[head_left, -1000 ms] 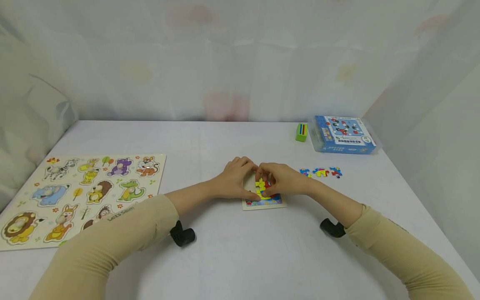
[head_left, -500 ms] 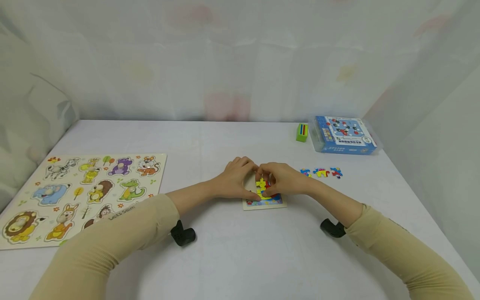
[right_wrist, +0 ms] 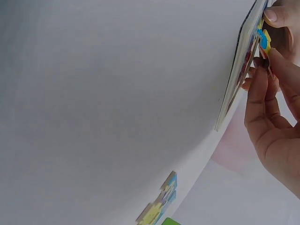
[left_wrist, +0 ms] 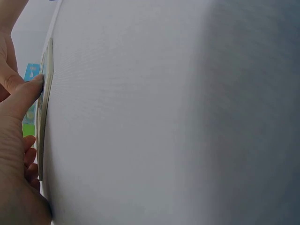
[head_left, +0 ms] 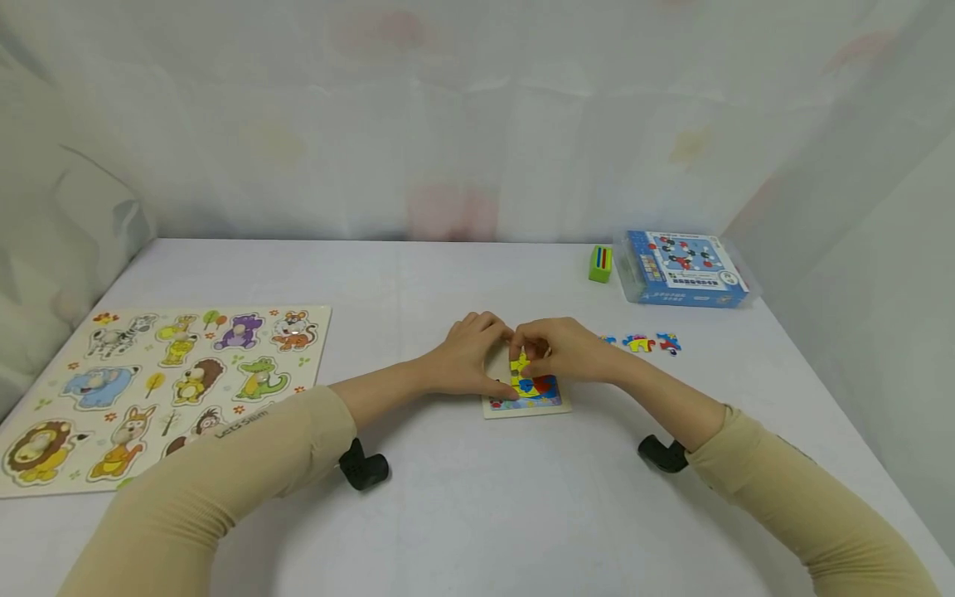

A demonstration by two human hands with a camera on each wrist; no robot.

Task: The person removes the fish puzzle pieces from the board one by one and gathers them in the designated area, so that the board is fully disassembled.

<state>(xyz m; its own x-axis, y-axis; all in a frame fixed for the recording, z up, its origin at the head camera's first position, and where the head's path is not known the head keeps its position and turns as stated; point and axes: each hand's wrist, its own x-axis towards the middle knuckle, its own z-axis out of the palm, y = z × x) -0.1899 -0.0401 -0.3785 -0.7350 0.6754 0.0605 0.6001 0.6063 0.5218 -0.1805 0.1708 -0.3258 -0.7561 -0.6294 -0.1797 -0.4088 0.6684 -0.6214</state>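
Observation:
A small wooden jigsaw puzzle board (head_left: 498,414) lies on the table in front of me, partly filled with yellow, red and blue pieces. My left hand (head_left: 464,356) holds it at the left side, the thumb on the near part of the board and the fingers round the far side. Over the board, my right hand (head_left: 570,351) pinches a puzzle piece (right_wrist: 264,41) between thumb and fingertips. In the right wrist view this piece, yellow and blue, is tilted just off the board's surface. My fingers hide part of the board in the head view.
Loose puzzle pieces (head_left: 639,343) lie right of the board, one partly behind my right wrist. A large animal puzzle board (head_left: 313,348) is at the left. Farther back stand a green block (head_left: 600,264) and a blue box (head_left: 686,269) in clear plastic.
My right hand has risen slightly and shifted a little away from me with the puzzle piece, uncovering more of the board's blue and red area. The left hand stays in place.

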